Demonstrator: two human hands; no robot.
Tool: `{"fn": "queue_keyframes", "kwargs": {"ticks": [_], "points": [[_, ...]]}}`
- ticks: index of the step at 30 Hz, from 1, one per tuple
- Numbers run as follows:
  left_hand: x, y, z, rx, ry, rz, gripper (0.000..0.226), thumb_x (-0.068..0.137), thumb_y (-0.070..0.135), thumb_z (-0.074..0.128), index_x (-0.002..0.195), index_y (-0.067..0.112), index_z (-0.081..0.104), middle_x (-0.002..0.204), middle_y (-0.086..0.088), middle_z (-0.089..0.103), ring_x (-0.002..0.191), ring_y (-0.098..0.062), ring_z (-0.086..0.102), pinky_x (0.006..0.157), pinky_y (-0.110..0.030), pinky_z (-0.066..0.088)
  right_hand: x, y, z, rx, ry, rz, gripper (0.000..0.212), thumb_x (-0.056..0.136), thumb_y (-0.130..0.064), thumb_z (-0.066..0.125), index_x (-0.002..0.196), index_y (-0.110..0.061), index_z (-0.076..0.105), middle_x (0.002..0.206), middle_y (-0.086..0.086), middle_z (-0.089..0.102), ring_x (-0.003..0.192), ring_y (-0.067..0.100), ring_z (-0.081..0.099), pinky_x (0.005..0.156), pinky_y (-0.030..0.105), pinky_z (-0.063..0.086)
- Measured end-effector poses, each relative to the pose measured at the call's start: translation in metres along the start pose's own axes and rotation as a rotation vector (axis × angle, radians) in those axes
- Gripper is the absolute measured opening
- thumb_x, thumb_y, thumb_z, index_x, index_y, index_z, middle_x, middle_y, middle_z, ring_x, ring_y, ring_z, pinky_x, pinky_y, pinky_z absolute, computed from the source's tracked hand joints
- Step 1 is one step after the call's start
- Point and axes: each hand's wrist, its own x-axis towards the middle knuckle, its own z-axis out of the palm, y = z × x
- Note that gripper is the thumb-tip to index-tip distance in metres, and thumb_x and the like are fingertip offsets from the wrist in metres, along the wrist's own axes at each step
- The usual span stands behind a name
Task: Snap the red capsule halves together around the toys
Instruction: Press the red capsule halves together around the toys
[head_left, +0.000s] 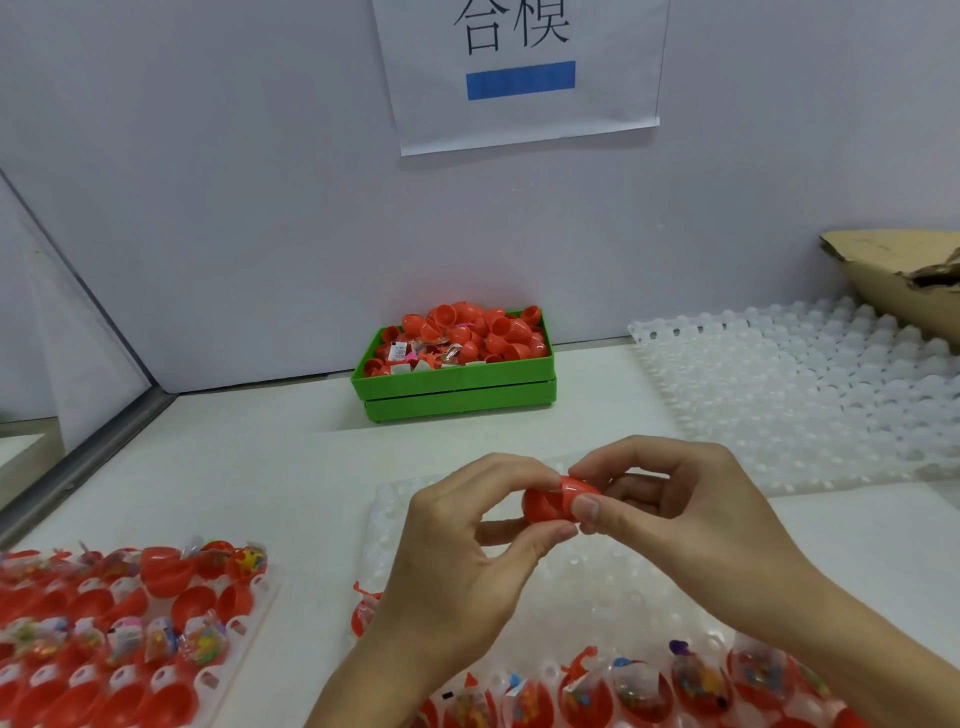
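White tabletop (291, 467) (bare mid-desk): left hand (467, 561) and right hand (691, 514) pinch red capsule (553, 501).

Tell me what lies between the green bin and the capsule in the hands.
Head view: between the green bin and the red capsule lies bare white table, then the clear tray's far edge.

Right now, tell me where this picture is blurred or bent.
Head view: wide-angle lens bends the table edge and wall corner; bagged toys along the bottom edge are smeared; glare streaks the red capsule between both hands; soft shadow under the green bin.
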Motion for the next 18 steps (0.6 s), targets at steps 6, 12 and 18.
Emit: {"fn": "queue_keyframes", "kwargs": {"ticks": [6, 12, 18], "points": [[-0.0018, 0.0035, 0.0004, -0.148, 0.038, -0.168, 0.048, 0.063, 0.025, 0.082, 0.100, 0.043, 0.058, 0.102, 0.017, 0.075, 0.088, -0.009, 0.075, 0.074, -0.028, 0.062, -0.0003, 0.0002, -0.0009, -0.028, 0.000, 0.010, 0.016, 0.078, -0.007, 0.079, 0.084, -0.021, 0.077, 0.080, 0.007, 0.076, 0.075, 0.023, 0.074, 0.081, 0.035, 0.060], [-0.0008, 0.0068, 0.0014, -0.196, 0.017, -0.176, 0.052, 0.064, 0.019, 0.084, 0.104, 0.043, 0.063, 0.108, 0.020, 0.073, 0.101, -0.006, 0.071, 0.079, -0.027, 0.060, -0.0008, -0.0018, -0.0007, -0.033, 0.009, -0.009, 0.019, 0.074, -0.005, 0.081, 0.082, -0.021, 0.077, 0.081, 0.008, 0.076, 0.075, 0.026, 0.074, 0.078, 0.037, 0.060], [0.0030, 0.0040, -0.0006, -0.331, -0.012, -0.217, 0.041, 0.064, 0.004, 0.083, 0.099, 0.021, 0.073, 0.100, 0.007, 0.077, 0.099, -0.010, 0.072, 0.076, -0.021, 0.059, -0.0005, -0.0010, -0.0023, -0.006, 0.018, -0.045, 0.019, 0.070, -0.003, 0.082, 0.082, -0.017, 0.077, 0.081, 0.009, 0.075, 0.075, 0.026, 0.074, 0.075, 0.034, 0.061]]}}
